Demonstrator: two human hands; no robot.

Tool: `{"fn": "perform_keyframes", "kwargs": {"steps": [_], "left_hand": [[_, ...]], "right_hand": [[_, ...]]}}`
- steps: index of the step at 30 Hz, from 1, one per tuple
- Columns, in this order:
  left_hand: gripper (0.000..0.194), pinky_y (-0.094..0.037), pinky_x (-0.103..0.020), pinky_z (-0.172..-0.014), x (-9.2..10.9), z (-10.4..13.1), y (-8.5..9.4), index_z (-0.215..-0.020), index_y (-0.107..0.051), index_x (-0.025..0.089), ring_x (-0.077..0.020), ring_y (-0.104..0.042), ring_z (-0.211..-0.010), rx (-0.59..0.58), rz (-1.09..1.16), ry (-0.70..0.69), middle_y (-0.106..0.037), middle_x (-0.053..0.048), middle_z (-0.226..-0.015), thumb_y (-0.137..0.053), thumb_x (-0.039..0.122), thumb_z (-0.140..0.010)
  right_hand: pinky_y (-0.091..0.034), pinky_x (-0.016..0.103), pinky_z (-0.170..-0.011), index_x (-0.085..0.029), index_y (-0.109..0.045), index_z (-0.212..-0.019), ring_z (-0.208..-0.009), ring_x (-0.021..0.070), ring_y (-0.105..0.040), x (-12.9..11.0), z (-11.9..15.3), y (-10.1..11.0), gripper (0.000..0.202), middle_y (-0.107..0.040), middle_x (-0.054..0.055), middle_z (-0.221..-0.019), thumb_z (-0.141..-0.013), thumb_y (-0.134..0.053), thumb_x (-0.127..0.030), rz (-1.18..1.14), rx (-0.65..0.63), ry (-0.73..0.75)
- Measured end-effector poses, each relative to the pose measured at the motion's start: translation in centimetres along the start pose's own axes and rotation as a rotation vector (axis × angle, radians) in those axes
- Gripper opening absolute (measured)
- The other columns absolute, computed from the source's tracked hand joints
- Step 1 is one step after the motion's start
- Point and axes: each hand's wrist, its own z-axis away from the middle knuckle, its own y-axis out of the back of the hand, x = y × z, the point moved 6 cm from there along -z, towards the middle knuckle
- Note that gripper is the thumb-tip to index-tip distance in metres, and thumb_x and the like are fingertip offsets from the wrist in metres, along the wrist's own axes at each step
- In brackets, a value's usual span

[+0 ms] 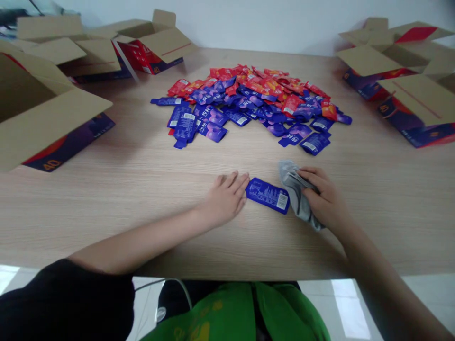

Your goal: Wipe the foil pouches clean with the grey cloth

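Note:
A blue pouch (267, 195) with a white barcode lies on the table before me, printed text side up. My left hand (227, 196) rests flat on the table with fingers stretched out, its fingertips on the pouch's left end. A folded grey cloth (297, 194) is gripped in my right hand (325, 201), between thumb and fingers. The cloth is just right of the pouch's barcode end; whether it touches the pouch I cannot tell.
Beyond my hands lies a heap of red pouches (245, 76) and blue pouches (213, 113). Open cardboard boxes stand at the left (53, 109) and the right (415, 104). The wooden table (142, 199) ends near my body, and a white wall (266, 23) rises behind it.

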Motion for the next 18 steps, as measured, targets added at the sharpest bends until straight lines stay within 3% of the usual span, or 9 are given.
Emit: {"fn": "perform_keyframes", "kwargs": {"steps": [4, 9, 12, 14, 16, 18], "left_hand": [[0.065, -0.03, -0.061, -0.123, -0.7, 1.7, -2.6, -0.165, -0.029, 0.01, -0.0361, -0.028, -0.158, -0.015, -0.013, 0.067, -0.025, -0.011, -0.174, -0.028, 0.044, -0.11], [0.078, -0.026, -0.062, -0.126, 0.9, 2.8, -2.4, -0.164, -0.026, 0.003, -0.0362, -0.022, -0.161, -0.04, -0.014, 0.176, -0.018, -0.018, -0.173, -0.03, 0.056, -0.107], [0.082, -0.027, -0.06, -0.126, 1.5, 3.1, -2.2, -0.163, -0.028, -0.001, -0.0381, -0.021, -0.16, -0.111, -0.017, 0.246, -0.021, -0.024, -0.171, -0.038, 0.057, -0.106], [0.08, -0.028, -0.06, -0.126, 1.7, 3.2, -2.1, -0.162, -0.031, -0.002, -0.0394, -0.021, -0.16, -0.155, -0.016, 0.252, -0.024, -0.025, -0.17, -0.041, 0.054, -0.106], [0.077, -0.029, -0.06, -0.125, 1.8, 3.2, -2.0, -0.161, -0.034, -0.002, -0.0398, -0.022, -0.16, -0.182, -0.011, 0.236, -0.025, -0.026, -0.169, -0.041, 0.052, -0.106], [0.075, -0.03, -0.06, -0.125, 1.6, 3.2, -1.8, -0.161, -0.034, -0.001, -0.0394, -0.023, -0.16, -0.196, -0.013, 0.22, -0.025, -0.025, -0.169, -0.042, 0.051, -0.107]], "right_hand": [[-0.05, 0.054, -0.11, -0.025, -0.075, -0.114, -0.12, 0.0295, -0.063, -1.2, 0.0, -0.9, 0.04, -0.066, 0.009, -0.124, -0.083, -0.052, -0.016, 0.001, 0.008, -0.007], [-0.047, 0.054, -0.112, -0.023, -0.068, -0.13, -0.128, 0.0296, -0.058, -6.5, -0.3, -4.8, 0.049, -0.061, 0.013, -0.135, -0.088, -0.045, -0.014, 0.123, 0.06, 0.101], [-0.045, 0.055, -0.107, -0.017, -0.063, -0.139, -0.129, 0.0336, -0.053, -9.3, -0.5, -9.2, 0.05, -0.054, 0.017, -0.149, -0.094, -0.041, -0.017, 0.353, -0.066, 0.159], [-0.044, 0.056, -0.102, -0.013, -0.062, -0.141, -0.124, 0.0372, -0.053, -10.1, -0.4, -11.7, 0.049, -0.051, 0.019, -0.154, -0.098, -0.046, -0.032, 0.505, -0.179, 0.198], [-0.043, 0.056, -0.099, -0.012, -0.06, -0.144, -0.122, 0.0388, -0.051, -10.2, -0.3, -12.8, 0.059, -0.049, 0.019, -0.156, -0.096, -0.053, -0.046, 0.578, -0.245, 0.228], [-0.042, 0.055, -0.098, -0.014, -0.056, -0.147, -0.123, 0.0387, -0.05, -9.7, -0.1, -12.5, 0.061, -0.047, 0.018, -0.159, -0.096, -0.053, -0.045, 0.606, -0.252, 0.226]]}}
